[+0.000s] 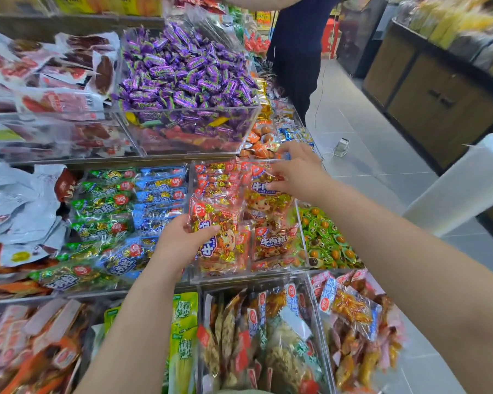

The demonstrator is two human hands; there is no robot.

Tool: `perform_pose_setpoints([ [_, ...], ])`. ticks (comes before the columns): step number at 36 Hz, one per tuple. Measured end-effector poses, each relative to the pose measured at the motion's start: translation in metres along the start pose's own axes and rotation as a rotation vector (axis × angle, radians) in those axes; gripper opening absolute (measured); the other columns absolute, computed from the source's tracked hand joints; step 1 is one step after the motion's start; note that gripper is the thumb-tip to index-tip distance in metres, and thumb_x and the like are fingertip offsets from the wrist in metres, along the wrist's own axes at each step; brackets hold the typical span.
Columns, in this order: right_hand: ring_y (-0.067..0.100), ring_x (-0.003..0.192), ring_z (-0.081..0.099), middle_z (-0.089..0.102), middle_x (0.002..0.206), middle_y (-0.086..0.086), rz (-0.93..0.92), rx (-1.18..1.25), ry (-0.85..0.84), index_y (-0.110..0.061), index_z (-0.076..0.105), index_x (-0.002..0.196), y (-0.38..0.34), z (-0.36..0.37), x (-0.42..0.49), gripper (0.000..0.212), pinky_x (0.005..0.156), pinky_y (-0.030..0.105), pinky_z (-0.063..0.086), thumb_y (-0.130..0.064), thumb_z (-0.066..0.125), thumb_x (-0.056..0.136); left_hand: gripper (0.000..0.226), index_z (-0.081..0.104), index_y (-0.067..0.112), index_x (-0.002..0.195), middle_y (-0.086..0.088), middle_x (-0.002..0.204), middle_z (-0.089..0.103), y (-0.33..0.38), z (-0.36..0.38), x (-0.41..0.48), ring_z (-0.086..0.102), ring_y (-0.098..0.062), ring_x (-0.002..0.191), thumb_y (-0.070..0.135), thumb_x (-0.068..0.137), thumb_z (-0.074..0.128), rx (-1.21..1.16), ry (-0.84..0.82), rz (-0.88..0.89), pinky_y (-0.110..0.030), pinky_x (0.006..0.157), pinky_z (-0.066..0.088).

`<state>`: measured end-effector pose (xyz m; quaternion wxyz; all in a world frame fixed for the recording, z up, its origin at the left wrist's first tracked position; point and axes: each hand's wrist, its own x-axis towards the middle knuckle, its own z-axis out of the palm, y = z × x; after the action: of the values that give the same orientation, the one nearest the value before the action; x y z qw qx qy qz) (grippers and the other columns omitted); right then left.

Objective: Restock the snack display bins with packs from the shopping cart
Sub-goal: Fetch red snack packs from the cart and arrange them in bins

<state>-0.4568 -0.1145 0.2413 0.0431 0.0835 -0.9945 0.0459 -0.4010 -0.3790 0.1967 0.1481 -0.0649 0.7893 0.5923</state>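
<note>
Red and gold beef-cube packs fill a clear acrylic bin [298, 216] in the middle row of the display. My left hand [180, 240] grips one red pack [219, 240] by its left edge at the front of that bin. My right hand [298, 172] reaches over the back right of the same bin, with its fingers on the top of another red pack [268, 194]. The shopping cart is out of view.
Green packs [103, 206] and blue packs [160, 194] lie left of the red ones. Purple candies [182, 69] fill the bin above. Green-wrapped snacks [325, 240] sit to the right. A person in dark clothes [296, 52] stands in the tiled aisle [367, 155]. A white surface [467, 180] is at my right.
</note>
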Motion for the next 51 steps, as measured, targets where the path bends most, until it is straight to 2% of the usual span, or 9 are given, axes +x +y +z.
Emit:
perform_pose_setpoints([
  [10,0.027,0.119,0.051,0.052,0.134,0.008,0.004,-0.175,-0.632,-0.017,0.046,0.136,-0.023,0.041,-0.002,0.041,0.094,0.038,0.044,-0.028,0.049,0.097,0.022,0.061,0.028,0.092,0.003,0.096,0.068,-0.005,-0.001,0.004,0.064,-0.018,0.092,0.035,0.078,0.077,0.034,0.017,-0.011,-0.032,0.07,0.05],
  [19,0.027,0.141,0.021,0.025,0.153,0.008,-0.142,-0.133,-0.274,-0.019,0.012,0.15,-0.02,0.078,-0.044,0.093,0.116,0.053,0.012,-0.074,0.04,0.081,0.022,0.063,0.033,0.092,0.007,0.093,0.071,-0.009,-0.007,0.008,0.067,-0.012,0.085,0.036,0.077,0.079,-0.008,0.021,-0.04,-0.029,0.066,0.05],
  [25,0.022,0.147,-0.004,0.006,0.159,0.005,-0.121,-0.188,-0.222,-0.017,0.015,0.15,-0.023,0.109,-0.033,0.074,0.116,0.044,-0.003,-0.055,0.041,0.093,0.045,0.058,0.028,0.109,0.006,0.109,0.064,-0.004,0.0,0.014,0.059,-0.016,0.099,0.046,0.073,0.079,0.049,0.029,-0.052,-0.034,0.078,0.047],
  [29,0.025,0.144,-0.019,-0.018,0.158,0.006,-0.033,-0.164,-0.235,-0.026,0.006,0.151,-0.021,0.119,-0.014,0.077,0.118,0.042,-0.005,-0.06,0.038,0.09,0.038,0.041,0.026,0.08,0.007,0.079,0.043,0.001,0.006,0.01,0.043,-0.009,0.069,0.047,0.078,0.073,0.129,0.052,-0.003,-0.026,0.056,0.033],
  [34,0.02,0.145,-0.015,-0.015,0.158,-0.001,0.002,-0.169,-0.269,-0.028,-0.017,0.148,-0.018,0.123,-0.003,0.094,0.117,0.039,-0.005,-0.068,0.039,0.084,0.03,0.045,0.031,0.098,0.013,0.093,0.051,-0.002,-0.005,0.005,0.052,0.003,0.083,0.011,0.088,0.066,-0.009,-0.212,-0.079,-0.022,0.062,0.046],
  [40,0.028,0.145,-0.014,-0.013,0.158,0.007,0.032,0.024,-0.394,-0.023,-0.007,0.151,-0.024,0.095,-0.006,0.096,0.117,0.043,-0.002,-0.046,0.059,0.087,0.034,0.057,0.029,0.099,0.007,0.116,0.056,-0.002,-0.012,0.001,0.053,-0.004,0.104,0.004,0.082,0.072,0.042,-0.238,-0.029,-0.026,0.072,0.046],
  [44,0.02,0.109,0.058,0.051,0.134,0.003,0.211,0.683,-0.164,-0.023,0.049,0.134,-0.018,0.036,-0.016,0.043,0.091,0.035,0.048,-0.011,0.044,0.093,0.035,0.06,0.033,0.097,0.015,0.105,0.062,0.008,-0.004,0.006,0.059,0.002,0.097,0.007,0.08,0.076,0.052,-0.242,0.015,-0.027,0.075,0.052],
  [46,0.004,0.102,0.061,0.061,0.117,-0.011,0.193,0.918,0.006,-0.029,0.059,0.119,-0.016,0.011,-0.026,0.037,0.093,0.029,0.05,-0.008,0.044,0.092,0.031,0.063,0.029,0.096,0.014,0.102,0.066,0.014,0.006,0.011,0.066,-0.002,0.09,0.009,0.078,0.078,0.081,-0.255,0.027,-0.028,0.07,0.054],
  [51,0.01,0.114,0.051,0.056,0.124,-0.008,-0.212,0.35,-0.191,-0.027,0.047,0.135,-0.02,0.004,-0.05,0.069,0.097,0.03,0.043,-0.037,0.077,0.074,0.027,0.061,0.026,0.094,0.017,0.096,0.067,0.029,0.041,0.019,0.068,-0.003,0.079,0.011,0.079,0.077,0.203,-0.357,0.092,-0.022,0.062,0.052],
])
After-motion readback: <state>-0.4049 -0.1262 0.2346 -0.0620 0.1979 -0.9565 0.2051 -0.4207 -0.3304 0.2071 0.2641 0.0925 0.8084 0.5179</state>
